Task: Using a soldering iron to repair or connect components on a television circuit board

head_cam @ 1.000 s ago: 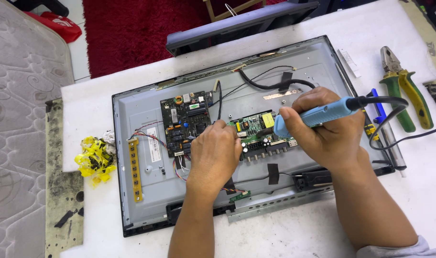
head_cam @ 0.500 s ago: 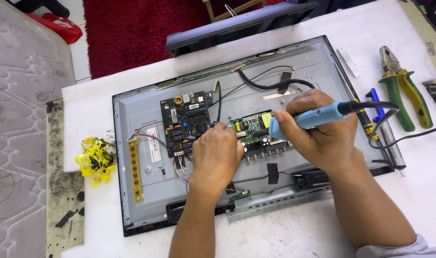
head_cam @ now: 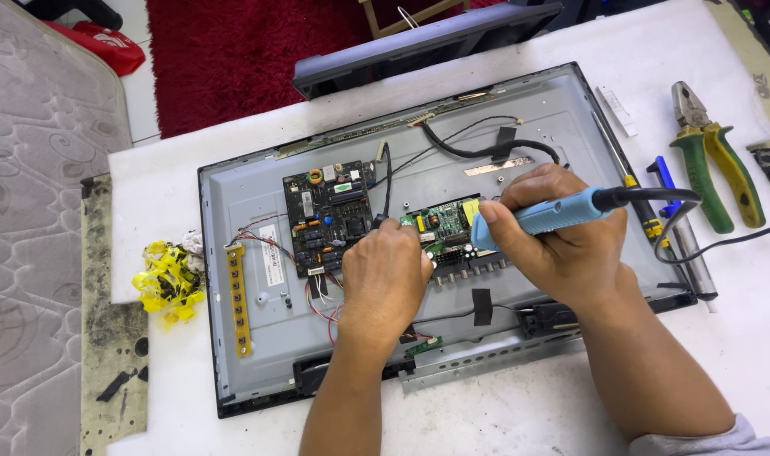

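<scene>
An opened flat-screen television (head_cam: 520,127) lies face down on a white table (head_cam: 571,414), its grey metal back panel bare. The right hand (head_cam: 562,236) is wrapped around a blue-handled soldering iron (head_cam: 541,217), holding it like a pen with the tip end down over the small green circuit board (head_cam: 440,232) near the panel's middle; the tip itself is hidden behind the fingers. The left hand (head_cam: 385,283) rests curled at the board's left edge, fingertips on or just beside it; whether it pinches anything cannot be told. A larger dark circuit board (head_cam: 326,215) sits just left of the hands. Green-and-yellow pliers (head_cam: 710,156) lie to the right of the television, and a clump of yellow plastic pieces (head_cam: 167,279) lies off its left edge.
</scene>
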